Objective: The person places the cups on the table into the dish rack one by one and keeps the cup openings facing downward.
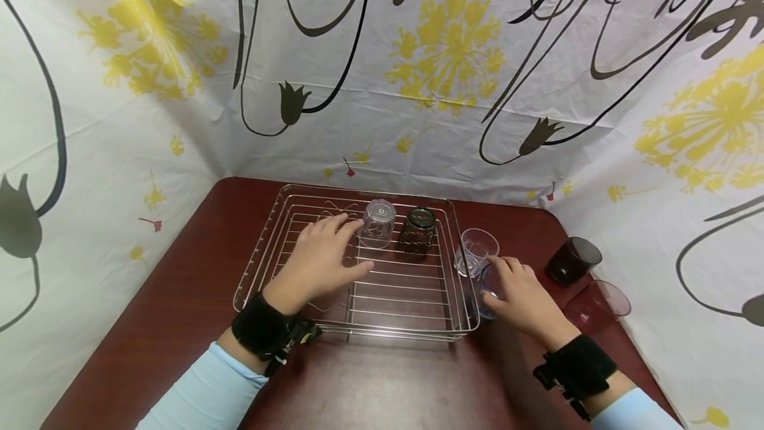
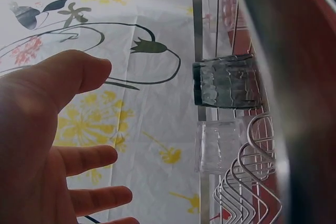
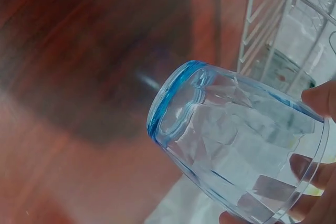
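My right hand (image 1: 525, 294) grips a blue-tinted clear glass (image 3: 236, 129) near its rim, beside the right side of a wire dish rack (image 1: 400, 332). In the right wrist view the glass is tilted, its thick blue base pointing left; fingers and thumb sit around the rim. My left hand (image 1: 325, 254) hovers over the rack's left half with fingers spread and nothing held. Inside the rack, a clear glass (image 1: 377, 224) and a dark green glass (image 1: 418, 227) stand upside down near the back. The left wrist view shows both glasses beyond the wire.
Right of the rack stands another clear glass (image 1: 479, 247). Farther right are a dark, nearly black glass (image 1: 573, 261) and a reddish transparent glass (image 1: 597, 304) at the table's edge. A patterned sheet (image 1: 382, 144) hangs behind the dark red table (image 1: 179, 271) and along its sides.
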A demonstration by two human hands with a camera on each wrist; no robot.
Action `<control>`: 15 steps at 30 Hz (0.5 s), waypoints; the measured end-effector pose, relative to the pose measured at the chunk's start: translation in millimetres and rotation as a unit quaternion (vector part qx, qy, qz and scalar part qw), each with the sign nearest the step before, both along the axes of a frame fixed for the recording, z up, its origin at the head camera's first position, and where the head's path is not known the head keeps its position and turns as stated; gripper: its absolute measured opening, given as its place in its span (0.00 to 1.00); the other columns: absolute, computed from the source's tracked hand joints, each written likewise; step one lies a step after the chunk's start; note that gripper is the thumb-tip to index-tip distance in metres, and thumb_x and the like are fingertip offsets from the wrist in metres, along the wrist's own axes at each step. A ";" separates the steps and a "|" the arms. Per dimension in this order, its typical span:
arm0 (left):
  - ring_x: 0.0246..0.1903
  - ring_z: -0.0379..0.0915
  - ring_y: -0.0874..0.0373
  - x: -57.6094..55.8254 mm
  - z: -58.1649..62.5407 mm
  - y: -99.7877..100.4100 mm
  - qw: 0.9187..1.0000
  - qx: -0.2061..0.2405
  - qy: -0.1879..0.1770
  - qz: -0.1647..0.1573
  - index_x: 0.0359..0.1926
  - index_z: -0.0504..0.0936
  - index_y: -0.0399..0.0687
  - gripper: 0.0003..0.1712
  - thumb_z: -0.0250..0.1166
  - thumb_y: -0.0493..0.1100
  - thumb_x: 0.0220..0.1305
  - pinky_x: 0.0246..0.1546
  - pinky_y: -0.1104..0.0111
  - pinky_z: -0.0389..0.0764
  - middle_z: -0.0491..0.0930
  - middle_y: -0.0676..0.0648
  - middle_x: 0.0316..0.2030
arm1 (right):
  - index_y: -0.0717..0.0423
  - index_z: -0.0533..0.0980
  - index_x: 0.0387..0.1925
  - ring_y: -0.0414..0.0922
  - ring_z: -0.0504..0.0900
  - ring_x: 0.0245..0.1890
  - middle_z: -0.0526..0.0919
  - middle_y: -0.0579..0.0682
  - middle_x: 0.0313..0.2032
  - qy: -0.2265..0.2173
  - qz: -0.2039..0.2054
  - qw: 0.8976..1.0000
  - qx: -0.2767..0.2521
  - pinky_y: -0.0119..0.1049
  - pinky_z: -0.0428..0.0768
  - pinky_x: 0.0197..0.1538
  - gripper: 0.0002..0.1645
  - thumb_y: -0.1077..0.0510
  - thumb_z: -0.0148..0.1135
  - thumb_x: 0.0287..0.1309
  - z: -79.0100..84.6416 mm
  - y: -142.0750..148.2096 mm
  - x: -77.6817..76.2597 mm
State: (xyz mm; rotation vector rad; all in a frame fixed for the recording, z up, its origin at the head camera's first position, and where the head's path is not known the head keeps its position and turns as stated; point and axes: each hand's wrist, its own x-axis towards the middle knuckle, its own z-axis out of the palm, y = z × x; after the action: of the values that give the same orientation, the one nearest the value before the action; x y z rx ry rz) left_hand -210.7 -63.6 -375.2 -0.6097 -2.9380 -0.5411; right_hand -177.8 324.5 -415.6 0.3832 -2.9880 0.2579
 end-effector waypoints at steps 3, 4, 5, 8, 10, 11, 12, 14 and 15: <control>0.73 0.55 0.40 1.0 0.8 0.4 1.000 -0.002 0.000 -0.004 0.75 0.63 0.55 0.49 0.62 0.71 0.60 0.70 0.37 0.55 0.60 0.41 0.75 | 0.63 0.63 0.69 0.69 0.69 0.59 0.69 0.68 0.61 0.011 -0.001 1.000 0.002 0.65 0.71 0.60 0.42 0.50 0.65 0.59 8.3 1.0 0.1; 0.73 0.55 0.40 1.5 1.2 0.6 1.000 -0.001 -0.001 -0.005 0.75 0.63 0.55 0.48 0.62 0.71 0.60 0.71 0.38 0.55 0.60 0.41 0.75 | 0.63 0.63 0.69 0.69 0.69 0.59 0.70 0.68 0.61 0.017 0.001 1.000 0.003 0.65 0.70 0.60 0.42 0.50 0.65 0.58 10.8 1.3 -0.3; 0.73 0.55 0.40 1.8 1.4 1.1 1.000 -0.001 0.000 -0.006 0.75 0.63 0.55 0.48 0.62 0.71 0.60 0.70 0.38 0.55 0.60 0.41 0.74 | 0.63 0.63 0.69 0.69 0.70 0.58 0.70 0.68 0.61 0.023 0.002 1.000 0.005 0.65 0.70 0.60 0.42 0.50 0.66 0.58 13.3 1.5 -0.7; 0.73 0.56 0.40 3.1 3.5 2.6 1.000 0.000 0.003 -0.009 0.75 0.64 0.55 0.48 0.63 0.71 0.60 0.70 0.38 0.55 0.60 0.41 0.74 | 0.63 0.63 0.70 0.70 0.70 0.58 0.70 0.68 0.60 0.038 0.007 0.999 0.010 0.65 0.70 0.60 0.43 0.50 0.65 0.57 19.9 1.5 -1.5; 0.73 0.56 0.40 3.5 4.2 3.7 1.000 0.001 0.006 -0.012 0.75 0.64 0.55 0.48 0.63 0.71 0.60 0.70 0.38 0.56 0.61 0.41 0.74 | 0.63 0.63 0.70 0.70 0.70 0.58 0.70 0.68 0.60 0.045 0.009 0.999 0.014 0.65 0.70 0.60 0.43 0.50 0.65 0.57 24.4 0.3 -2.2; 0.73 0.56 0.40 3.5 4.3 4.2 1.000 -0.002 0.007 -0.012 0.75 0.64 0.55 0.49 0.62 0.72 0.60 0.70 0.38 0.56 0.61 0.41 0.74 | 0.63 0.63 0.70 0.70 0.69 0.58 0.70 0.68 0.60 0.046 0.009 0.999 0.015 0.65 0.70 0.59 0.43 0.50 0.65 0.57 26.6 -0.4 -2.3; 0.73 0.56 0.40 3.6 4.7 4.6 1.000 -0.002 0.006 -0.013 0.75 0.63 0.55 0.49 0.62 0.72 0.60 0.70 0.38 0.56 0.61 0.41 0.74 | 0.63 0.62 0.70 0.70 0.69 0.58 0.70 0.68 0.60 0.047 0.011 0.999 0.017 0.65 0.70 0.59 0.42 0.50 0.64 0.57 28.6 -1.1 -2.5; 0.72 0.57 0.40 4.0 5.1 4.9 1.000 -0.002 0.005 -0.013 0.76 0.63 0.55 0.49 0.62 0.71 0.60 0.70 0.38 0.56 0.61 0.41 0.74 | 0.62 0.63 0.69 0.70 0.70 0.57 0.70 0.67 0.60 0.054 0.015 0.998 0.019 0.65 0.70 0.59 0.42 0.51 0.64 0.57 32.5 -3.0 -3.5; 0.72 0.57 0.40 4.1 5.2 4.9 1.000 -0.003 0.003 -0.012 0.76 0.63 0.56 0.49 0.62 0.72 0.60 0.71 0.38 0.56 0.61 0.41 0.74 | 0.62 0.63 0.69 0.70 0.70 0.57 0.70 0.67 0.60 0.057 0.018 0.998 0.019 0.65 0.70 0.59 0.42 0.51 0.64 0.57 34.3 -4.2 -3.8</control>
State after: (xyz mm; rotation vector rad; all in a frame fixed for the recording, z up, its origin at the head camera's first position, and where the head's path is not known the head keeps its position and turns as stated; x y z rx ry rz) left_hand -206.5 -58.7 -369.9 -0.6463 -2.9314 -0.5326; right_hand -181.7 320.3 -381.2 0.4392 -2.8797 0.1753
